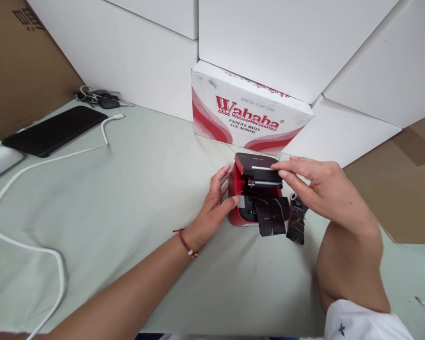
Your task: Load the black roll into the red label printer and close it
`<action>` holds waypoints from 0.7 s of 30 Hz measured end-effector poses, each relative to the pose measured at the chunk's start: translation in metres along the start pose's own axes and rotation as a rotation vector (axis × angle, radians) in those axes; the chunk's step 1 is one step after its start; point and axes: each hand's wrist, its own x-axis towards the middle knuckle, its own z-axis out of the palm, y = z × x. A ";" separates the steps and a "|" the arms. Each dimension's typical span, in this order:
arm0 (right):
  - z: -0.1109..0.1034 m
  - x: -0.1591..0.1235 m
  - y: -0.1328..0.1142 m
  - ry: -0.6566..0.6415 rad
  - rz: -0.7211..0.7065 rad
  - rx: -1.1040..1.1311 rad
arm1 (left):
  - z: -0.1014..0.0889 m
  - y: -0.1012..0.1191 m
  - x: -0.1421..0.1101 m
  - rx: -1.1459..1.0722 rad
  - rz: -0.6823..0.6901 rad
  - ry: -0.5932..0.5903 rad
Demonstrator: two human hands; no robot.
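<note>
A small red and black label printer (238,218) sits on the table with its lid (258,163) raised, showing a roller inside. A black label strip (270,218) hangs out over its front. My left hand (214,210) grips the printer's left side, thumb on the front rim and fingers along the wall. My right hand (311,184) has thumb and forefinger at the right edge of the lid, pinching it. Beside the printer on the right lies a crumpled black strip (296,224), partly under my right hand.
A Wahaha water carton (248,113) stands just behind the printer, against white boxes (145,61). At the left lie a black phone (55,130), keys (101,98) and a white cable (58,255). Brown cardboard (403,189) borders the right side.
</note>
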 end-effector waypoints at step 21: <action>-0.007 0.007 -0.015 -0.433 0.076 -0.136 | -0.001 0.011 -0.003 0.058 0.013 -0.011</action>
